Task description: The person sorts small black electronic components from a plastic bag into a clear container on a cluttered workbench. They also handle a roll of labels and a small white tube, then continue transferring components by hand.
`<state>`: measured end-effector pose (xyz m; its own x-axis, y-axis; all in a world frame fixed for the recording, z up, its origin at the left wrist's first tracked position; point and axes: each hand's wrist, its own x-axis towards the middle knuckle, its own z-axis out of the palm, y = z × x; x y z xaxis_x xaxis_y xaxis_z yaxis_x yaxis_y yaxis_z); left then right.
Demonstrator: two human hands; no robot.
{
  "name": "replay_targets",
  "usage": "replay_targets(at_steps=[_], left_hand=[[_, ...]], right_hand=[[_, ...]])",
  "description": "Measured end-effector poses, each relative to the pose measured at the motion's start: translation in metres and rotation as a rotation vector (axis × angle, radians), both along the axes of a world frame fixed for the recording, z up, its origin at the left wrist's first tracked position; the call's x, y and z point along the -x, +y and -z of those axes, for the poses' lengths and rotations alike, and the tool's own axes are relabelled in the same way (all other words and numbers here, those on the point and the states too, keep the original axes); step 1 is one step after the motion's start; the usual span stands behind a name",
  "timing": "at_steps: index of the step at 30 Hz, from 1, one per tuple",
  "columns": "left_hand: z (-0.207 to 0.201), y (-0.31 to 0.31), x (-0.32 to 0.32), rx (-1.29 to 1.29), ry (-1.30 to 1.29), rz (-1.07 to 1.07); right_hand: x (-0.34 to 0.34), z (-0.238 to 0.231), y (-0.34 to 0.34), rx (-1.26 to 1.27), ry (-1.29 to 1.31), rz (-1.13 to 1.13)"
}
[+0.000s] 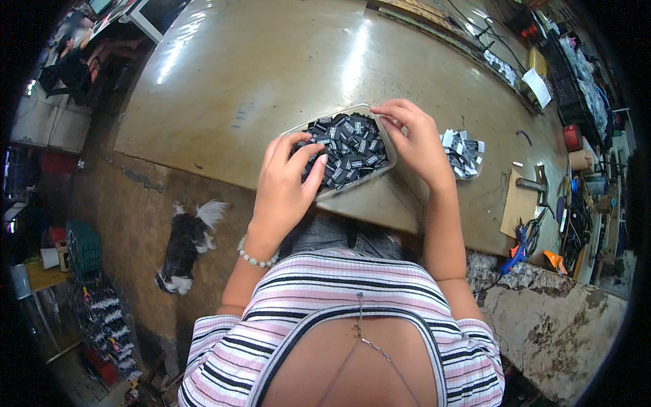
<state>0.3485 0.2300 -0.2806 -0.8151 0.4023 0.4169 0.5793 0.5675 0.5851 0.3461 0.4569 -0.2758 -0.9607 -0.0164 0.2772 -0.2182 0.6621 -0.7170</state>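
A clear plastic container full of small black rectangular pieces with light printing stands at the near edge of the table. My left hand reaches over its left side, fingers curved and apart, tips just over the pieces; nothing shows in its grasp. At the container's far right corner, my right hand has its thumb and index finger closed on the rim. Just right of that wrist sits a smaller clear container holding white and grey pieces.
The shiny brown table spreads ahead. On its right lie a hammer, brown cardboard, a blue glue gun and an orange-handled tool. A black and white dog lies on the floor at left. Someone sits at far left.
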Motion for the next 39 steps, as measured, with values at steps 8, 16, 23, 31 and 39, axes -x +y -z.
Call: replay_targets(at_steps=[8, 16, 23, 31, 39], left_hand=[[0.011, 0.029, -0.001, 0.104, -0.015, 0.145], [0.027, 0.027, 0.000, 0.343, 0.003, 0.196], [0.027, 0.044, 0.013, 0.431, -0.006, 0.276], [-0.006, -0.008, -0.006, -0.049, -0.227, -0.010], [0.007, -0.023, -0.002, 0.178, -0.190, 0.070]], right_hand=[[-0.013, 0.018, -0.007, -0.219, 0.165, -0.027], [-0.020, 0.026, -0.007, 0.067, -0.050, 0.055], [-0.036, 0.038, 0.000, 0.243, -0.198, 0.160], [-0.049, 0.006, -0.007, 0.170, -0.101, 0.105], [-0.014, 0.023, -0.048, -0.231, -0.017, -0.279]])
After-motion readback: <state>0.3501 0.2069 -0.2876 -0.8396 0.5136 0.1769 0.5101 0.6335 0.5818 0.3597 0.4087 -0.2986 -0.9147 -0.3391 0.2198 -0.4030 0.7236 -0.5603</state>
